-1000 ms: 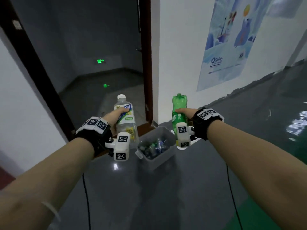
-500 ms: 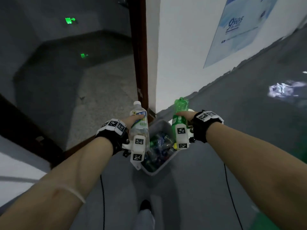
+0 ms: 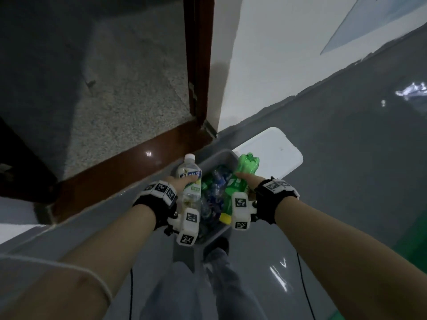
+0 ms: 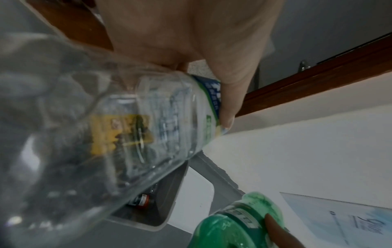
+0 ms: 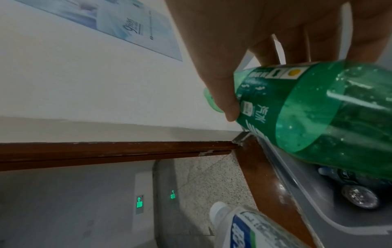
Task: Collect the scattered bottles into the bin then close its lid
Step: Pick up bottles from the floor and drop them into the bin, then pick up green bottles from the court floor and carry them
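Note:
My left hand grips a clear bottle with a white cap and a blue-and-white label, held over the left side of the grey bin. In the left wrist view the clear bottle fills the frame, my thumb across its label. My right hand grips a green bottle upside down, yellow cap toward me, over the bin's right side. The green bottle shows close in the right wrist view. Several bottles lie inside the bin. Its white lid lies open behind it.
The bin stands on the grey floor beside a white wall and a brown door frame. A brown threshold runs along the left. My legs and a shoe are just before the bin.
I have stepped up to the bin and the view has tipped down. Both hands with their bottles have come over the bin's opening.

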A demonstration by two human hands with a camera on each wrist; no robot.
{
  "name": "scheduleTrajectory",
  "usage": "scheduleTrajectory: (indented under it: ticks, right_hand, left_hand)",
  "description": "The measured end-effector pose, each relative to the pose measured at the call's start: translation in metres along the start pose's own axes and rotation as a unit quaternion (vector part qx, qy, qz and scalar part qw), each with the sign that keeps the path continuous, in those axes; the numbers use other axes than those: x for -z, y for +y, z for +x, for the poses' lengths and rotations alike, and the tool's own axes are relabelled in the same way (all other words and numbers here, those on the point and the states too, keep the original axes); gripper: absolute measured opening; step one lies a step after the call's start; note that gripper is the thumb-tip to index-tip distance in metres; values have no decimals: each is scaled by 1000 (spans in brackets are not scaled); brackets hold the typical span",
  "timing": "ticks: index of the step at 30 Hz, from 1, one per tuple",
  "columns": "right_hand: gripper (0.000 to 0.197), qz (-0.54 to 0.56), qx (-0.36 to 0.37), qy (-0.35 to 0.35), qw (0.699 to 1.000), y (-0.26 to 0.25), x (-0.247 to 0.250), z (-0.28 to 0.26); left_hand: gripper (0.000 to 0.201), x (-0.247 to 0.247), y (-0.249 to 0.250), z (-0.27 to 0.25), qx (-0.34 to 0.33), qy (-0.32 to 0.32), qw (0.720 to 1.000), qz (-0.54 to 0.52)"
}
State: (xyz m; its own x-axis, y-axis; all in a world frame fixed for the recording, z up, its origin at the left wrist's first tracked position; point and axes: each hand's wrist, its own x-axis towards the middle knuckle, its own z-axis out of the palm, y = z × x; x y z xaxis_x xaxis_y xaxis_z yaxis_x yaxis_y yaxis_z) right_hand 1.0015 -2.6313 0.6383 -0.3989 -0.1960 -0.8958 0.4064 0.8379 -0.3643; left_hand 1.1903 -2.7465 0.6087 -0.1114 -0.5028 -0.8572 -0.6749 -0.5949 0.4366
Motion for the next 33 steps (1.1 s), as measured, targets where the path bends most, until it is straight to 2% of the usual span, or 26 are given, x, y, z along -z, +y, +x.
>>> scheduleTrajectory:
  ticks: [2, 3, 5, 6, 10, 11, 13, 14, 15, 17, 19, 21, 23, 28, 33]
  right_hand:
    - [71, -25, -13, -6, 1000, -12, -10, 30]
    - [68, -28, -15, -6, 999, -17, -15, 43]
    - [50, -50, -13, 3, 999, -28, -24, 66]
    - [48, -60, -21, 15, 998, -32, -28, 80]
    - [65, -80, 15, 39, 996, -35, -42, 136]
    - [56, -70, 16, 24, 997, -31, -43, 150]
    - [25, -42, -3, 13, 999, -18, -40, 172]
    - [19, -24, -26, 7, 999, -12, -36, 174]
    - [17, -4, -44, 2, 999, -7, -31, 173]
    - [15, 30, -64, 1, 998, 1, -24, 170]
    - [24, 52, -68, 29, 996, -10, -20, 154]
    - [30, 78, -50, 61, 994, -29, -17, 138]
    - [28, 117, -33, 43, 992, -51, -14, 122]
    - [28, 222, 12, 48, 974, -87, 26, 75]
    - [21, 307, 51, 85, 947, -67, 136, 22]
  left_hand:
    - [121, -8, -4, 50, 13, 5, 1000, -18]
    - [128, -11, -2, 66, 15, 8, 1000, -19]
    - [116, -14, 11, 77, 12, 7, 1000, 0]
    - [109, -14, 12, 85, 9, 16, 1000, 13]
    - [100, -20, 2, 139, 1, 21, 1000, 19]
    - [99, -22, -3, 153, -2, 13, 1000, 18]
    - [106, -26, -13, 172, -11, -7, 999, 36]
    - [109, -27, -15, 175, -8, -22, 999, 41]
    - [101, -28, -13, 177, -2, -33, 998, 46]
    - [66, -24, 6, 165, -15, -55, 996, 74]
    - [58, -18, 34, 156, -27, -73, 993, 92]
    - [42, -14, 71, 140, -32, -97, 991, 88]
    - [24, -21, 112, 121, -41, -114, 990, 78]
    - [25, -74, 191, 59, -106, -159, 978, 87]
    - [12, -166, 231, -27, -149, -223, 951, 152]
